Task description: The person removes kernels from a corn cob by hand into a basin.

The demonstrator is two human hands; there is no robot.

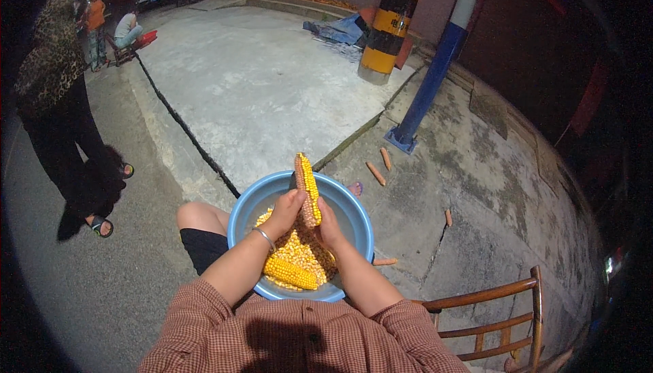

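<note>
Both my hands grip one upright ear of corn (308, 184) above a blue plastic basin (364, 225) on my lap. Bare cob shows along the ear's left side, while yellow kernels remain in rows on its right. My left hand (286, 210), with a silver bangle at the wrist, holds the ear from the left. On its right side is my right hand (329, 224), fingers partly hidden behind the ear. Loose yellow kernels (301, 250) lie in the basin, and a second, kernel-covered ear of corn (291, 272) rests on them near the basin's front.
Bare cobs (376, 174) lie on the concrete right of the basin. A wooden chair (484, 296) stands at lower right. Beyond are a blue-and-white pole (433, 82) and a yellow-and-black banded post (390, 26). A person in dark trousers (61, 133) stands at left; others are farther back.
</note>
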